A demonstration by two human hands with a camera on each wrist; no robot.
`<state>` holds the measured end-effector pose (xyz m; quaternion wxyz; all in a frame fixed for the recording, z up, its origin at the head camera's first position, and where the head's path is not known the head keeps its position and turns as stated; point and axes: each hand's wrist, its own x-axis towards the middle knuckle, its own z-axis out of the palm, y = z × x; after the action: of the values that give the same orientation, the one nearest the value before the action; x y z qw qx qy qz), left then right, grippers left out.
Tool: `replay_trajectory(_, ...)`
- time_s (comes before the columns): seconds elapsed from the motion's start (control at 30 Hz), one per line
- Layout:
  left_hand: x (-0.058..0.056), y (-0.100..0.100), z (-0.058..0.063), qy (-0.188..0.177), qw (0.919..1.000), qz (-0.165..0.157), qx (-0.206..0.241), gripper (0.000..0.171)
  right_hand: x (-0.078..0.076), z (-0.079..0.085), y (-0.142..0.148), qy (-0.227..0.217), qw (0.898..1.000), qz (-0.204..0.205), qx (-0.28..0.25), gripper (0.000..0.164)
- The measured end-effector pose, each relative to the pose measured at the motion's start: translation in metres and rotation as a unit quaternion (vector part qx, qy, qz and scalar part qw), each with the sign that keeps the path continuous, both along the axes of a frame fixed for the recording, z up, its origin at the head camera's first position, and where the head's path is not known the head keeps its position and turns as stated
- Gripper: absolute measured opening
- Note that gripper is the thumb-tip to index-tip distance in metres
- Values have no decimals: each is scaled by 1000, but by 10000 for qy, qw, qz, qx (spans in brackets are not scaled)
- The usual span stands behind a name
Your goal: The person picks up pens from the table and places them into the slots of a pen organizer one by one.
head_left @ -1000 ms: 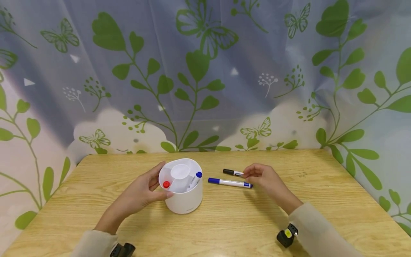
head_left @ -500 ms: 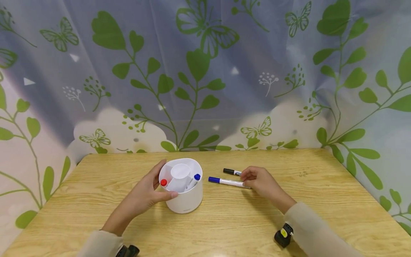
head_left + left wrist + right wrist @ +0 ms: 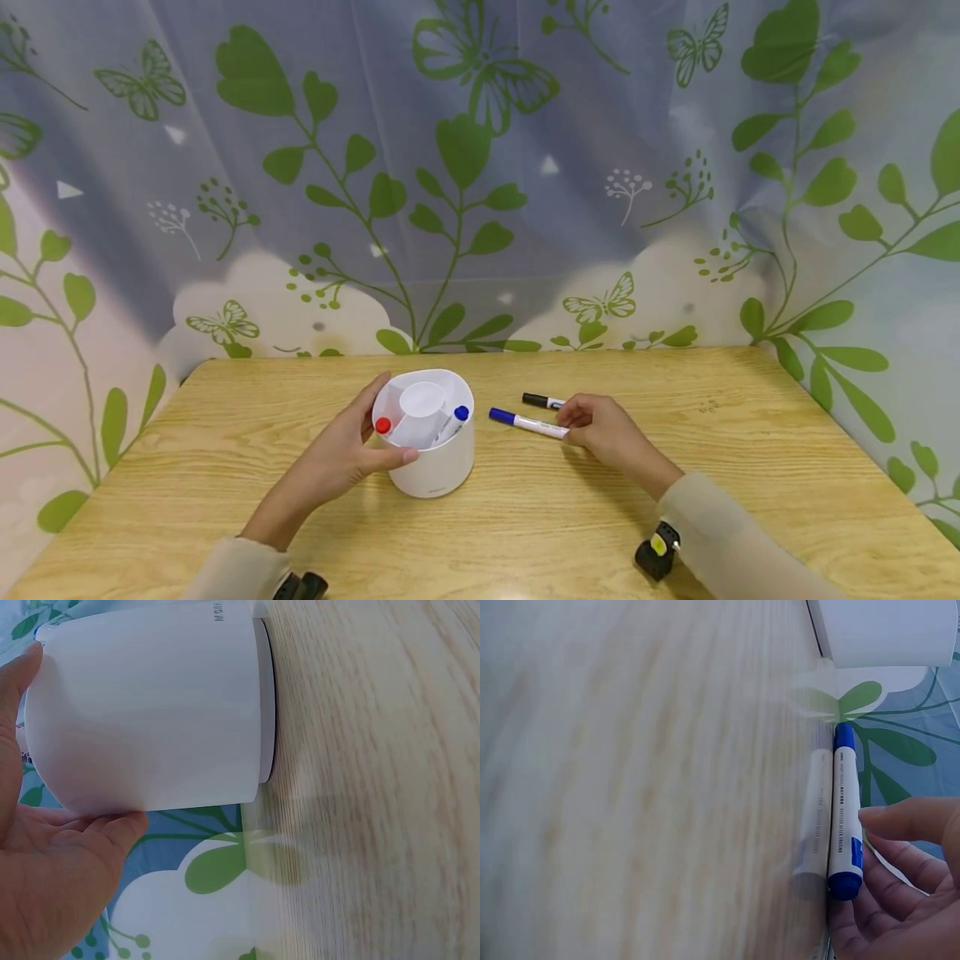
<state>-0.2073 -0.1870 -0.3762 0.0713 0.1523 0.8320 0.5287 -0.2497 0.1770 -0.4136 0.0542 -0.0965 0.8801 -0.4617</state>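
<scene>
My left hand (image 3: 330, 467) grips a white round pen holder (image 3: 430, 473) on the table, its thumb over the near rim and its fingers around the far left side. Inside the holder stand a red-ended marker (image 3: 383, 426) at the left and a blue-ended marker (image 3: 459, 416) at the right. My right hand (image 3: 611, 435) pinches the right end of a blue-and-white marker (image 3: 517, 420), which points left toward the holder. In the right wrist view, the thumb meets the side of that marker (image 3: 846, 795), and the other fingers curl behind it.
Just behind the blue marker lies a black-capped marker (image 3: 536, 400), its right end hidden by my right hand. A wooden table (image 3: 480, 542) spans the front. Behind it hangs a curtain (image 3: 480, 250) printed with leaves and butterflies.
My right hand has come left and nearer, from beside the black marker to the blue one, and now pinches it. The blue marker has turned slightly. The left hand keeps its grip.
</scene>
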Motion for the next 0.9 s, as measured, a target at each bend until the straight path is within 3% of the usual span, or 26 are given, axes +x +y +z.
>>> replay_trajectory(0.47,-1,1,0,-51,10000,31,-2,122,2,-2,-5,181,9997,29,171,23)
replay_trajectory(0.9,0,12,-5,67,9979,580,-276,124,5,3,-6,203,9989,-395,-136,15)
